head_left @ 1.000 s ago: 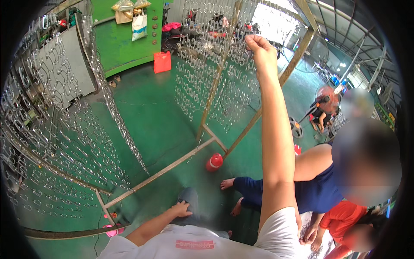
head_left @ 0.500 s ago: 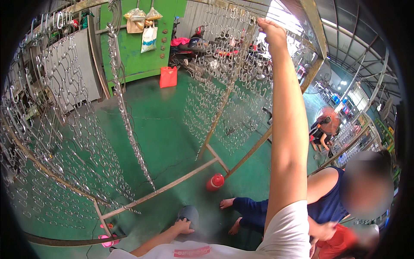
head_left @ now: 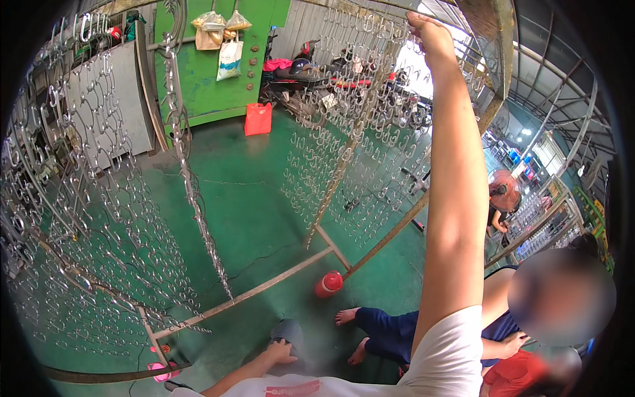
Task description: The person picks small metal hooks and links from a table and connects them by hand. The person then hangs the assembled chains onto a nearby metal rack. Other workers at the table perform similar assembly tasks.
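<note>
Fingers of the right hand [head_left: 426,30] grip a top hook on the rack [head_left: 357,142]; the left hand [head_left: 281,351] rests curled low.

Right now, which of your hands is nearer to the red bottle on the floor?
Left. The left hand is down low, resting on the knee just left of and below the red bottle. The right hand is stretched high overhead at the hook rack.
</note>
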The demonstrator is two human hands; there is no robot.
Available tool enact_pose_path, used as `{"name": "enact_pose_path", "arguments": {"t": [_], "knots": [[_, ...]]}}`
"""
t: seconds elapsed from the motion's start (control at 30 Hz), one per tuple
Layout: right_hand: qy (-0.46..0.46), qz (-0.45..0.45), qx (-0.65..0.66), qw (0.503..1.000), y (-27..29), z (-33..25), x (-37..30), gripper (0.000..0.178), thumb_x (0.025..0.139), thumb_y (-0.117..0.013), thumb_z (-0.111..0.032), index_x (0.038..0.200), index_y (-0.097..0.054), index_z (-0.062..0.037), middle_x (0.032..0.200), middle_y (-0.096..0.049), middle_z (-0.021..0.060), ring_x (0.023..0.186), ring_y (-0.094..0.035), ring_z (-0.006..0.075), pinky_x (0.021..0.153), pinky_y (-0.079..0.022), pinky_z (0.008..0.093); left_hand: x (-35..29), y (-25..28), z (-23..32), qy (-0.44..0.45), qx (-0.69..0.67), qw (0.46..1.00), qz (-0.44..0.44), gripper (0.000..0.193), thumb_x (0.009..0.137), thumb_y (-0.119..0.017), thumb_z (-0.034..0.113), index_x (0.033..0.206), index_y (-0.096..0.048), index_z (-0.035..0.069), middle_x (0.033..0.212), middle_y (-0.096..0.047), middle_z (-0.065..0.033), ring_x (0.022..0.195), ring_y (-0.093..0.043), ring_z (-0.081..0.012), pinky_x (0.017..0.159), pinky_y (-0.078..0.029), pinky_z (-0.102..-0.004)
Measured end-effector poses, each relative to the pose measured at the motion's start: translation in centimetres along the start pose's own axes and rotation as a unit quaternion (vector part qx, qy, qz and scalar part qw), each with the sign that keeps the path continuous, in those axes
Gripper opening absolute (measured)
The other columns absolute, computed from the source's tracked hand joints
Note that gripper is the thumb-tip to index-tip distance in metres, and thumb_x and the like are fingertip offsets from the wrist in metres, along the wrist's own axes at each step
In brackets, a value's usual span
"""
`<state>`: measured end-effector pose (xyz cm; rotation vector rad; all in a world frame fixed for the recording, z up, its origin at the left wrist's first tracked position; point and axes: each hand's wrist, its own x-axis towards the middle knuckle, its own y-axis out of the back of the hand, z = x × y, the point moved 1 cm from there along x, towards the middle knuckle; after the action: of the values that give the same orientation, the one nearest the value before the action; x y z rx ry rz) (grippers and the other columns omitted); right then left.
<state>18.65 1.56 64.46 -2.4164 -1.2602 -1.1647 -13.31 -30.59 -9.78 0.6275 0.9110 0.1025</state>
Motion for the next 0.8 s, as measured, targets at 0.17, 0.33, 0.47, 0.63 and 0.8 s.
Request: {"name": "enact_pose_path", "arguments": {"t": [0.17, 0.33, 0.47, 0.63, 0.8], "knots": [[-0.012, -0.021, -0.030, 0.999, 0.4, 1.0, 1.1, 0.026, 0.085, -0.070, -0.029, 0.107, -0.070, -0.0136, 0.098, -0.067, -0.0053, 0.084, -0.054, 0.0039, 0.061, -0.034, 0.0262, -0.2, 0.0, 0.1, -0.012, -0.001, 1.000, 0.010, 0.085, 0.082, -0.058, 0.061, 0.145, -0.037, 0.008, 0.151, -0.025, -0.0275, 0.133, -0.034, -0.0496, 0.108, -0.035, -0.0503], [0.050, -0.021, -0.047, 0.997, -0.4, 2.2, 1.6, 0.026, 0.085, -0.068, -0.027, 0.105, -0.067, -0.0102, 0.089, -0.066, 0.0007, 0.079, -0.056, 0.0123, 0.067, -0.041, 0.0303, -0.3, 0.0, 0.0, -0.011, 0.002, 1.000, 0.008, 0.085, 0.082, -0.058, 0.062, 0.145, -0.037, 0.009, 0.151, -0.025, -0.0263, 0.133, -0.034, -0.0488, 0.108, -0.035, -0.0489], [0.040, -0.005, -0.077, 0.996, -0.7, 2.8, 1.5, 0.027, 0.083, -0.069, -0.026, 0.105, -0.066, -0.0107, 0.087, -0.066, 0.0022, 0.079, -0.057, 0.0155, 0.073, -0.044, 0.0319, -0.4, 0.2, 0.1, -0.011, 0.006, 1.000, 0.002, 0.085, 0.083, -0.057, 0.062, 0.146, -0.035, 0.009, 0.153, -0.024, -0.0246, 0.135, -0.033, -0.0468, 0.109, -0.034, -0.0485], [0.091, 0.120, -0.133, 0.980, -4.1, 3.0, -1.4, 0.022, 0.078, -0.071, -0.019, 0.096, -0.067, -0.0067, 0.086, -0.068, 0.0081, 0.081, -0.063, 0.0217, 0.075, -0.048, 0.0348, -0.7, 0.5, 0.4, -0.016, 0.007, 1.000, 0.009, 0.087, 0.083, -0.056, 0.062, 0.147, -0.033, 0.008, 0.153, -0.023, -0.0240, 0.136, -0.033, -0.0434, 0.111, -0.031, -0.0470], [0.031, 0.224, 0.011, 0.974, -6.1, -0.3, -12.6, 0.019, 0.071, -0.070, -0.014, 0.087, -0.067, -0.0035, 0.087, -0.067, 0.0195, 0.089, -0.066, 0.0351, 0.078, -0.052, 0.0431, -0.5, 0.1, 0.9, -0.041, 0.017, 0.999, 0.019, 0.088, 0.084, -0.051, 0.064, 0.147, -0.033, 0.007, 0.153, -0.023, -0.0243, 0.138, -0.031, -0.0416, 0.112, -0.029, -0.0448]]}}
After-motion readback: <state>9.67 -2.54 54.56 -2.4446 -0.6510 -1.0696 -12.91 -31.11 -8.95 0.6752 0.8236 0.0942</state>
